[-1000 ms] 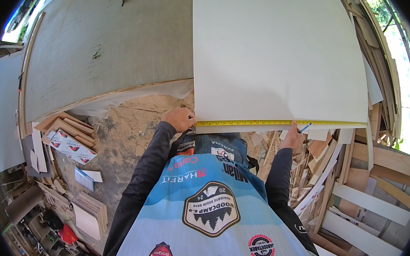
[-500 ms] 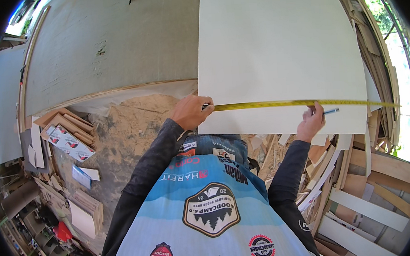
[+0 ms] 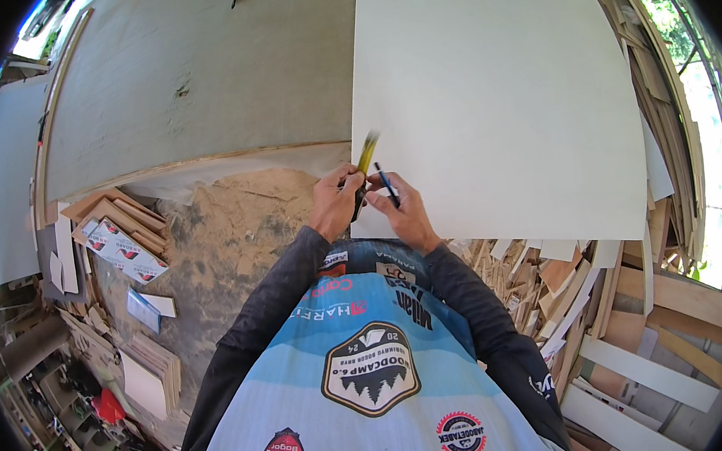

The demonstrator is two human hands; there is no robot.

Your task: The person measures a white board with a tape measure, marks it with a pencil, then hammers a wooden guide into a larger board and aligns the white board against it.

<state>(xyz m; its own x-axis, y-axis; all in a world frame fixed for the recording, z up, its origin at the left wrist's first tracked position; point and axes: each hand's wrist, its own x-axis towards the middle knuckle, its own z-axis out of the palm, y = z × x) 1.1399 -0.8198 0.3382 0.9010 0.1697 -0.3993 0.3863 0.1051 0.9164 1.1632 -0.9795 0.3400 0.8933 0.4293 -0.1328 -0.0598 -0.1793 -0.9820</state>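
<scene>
A tape measure with a short length of yellow blade out points up and away from my left hand, which is closed round its dark case. Close beside it, my right hand grips a blue and black pencil-like marker between its fingers. The fingers of my right hand are near the tape's case; whether they touch it I cannot tell. Both hands are at the near left corner of a large white board. The tip of the tape blade is blurred.
A grey-brown panel lies to the left of the white board. Sawdust covers the ground below it. Stacked offcuts sit at left. Wood scraps and strips pile up at right, with long boards along the far right.
The long tape blade that stretched across the white board has drawn back to a short length. My right hand has moved left with the marker, up to my left hand.
</scene>
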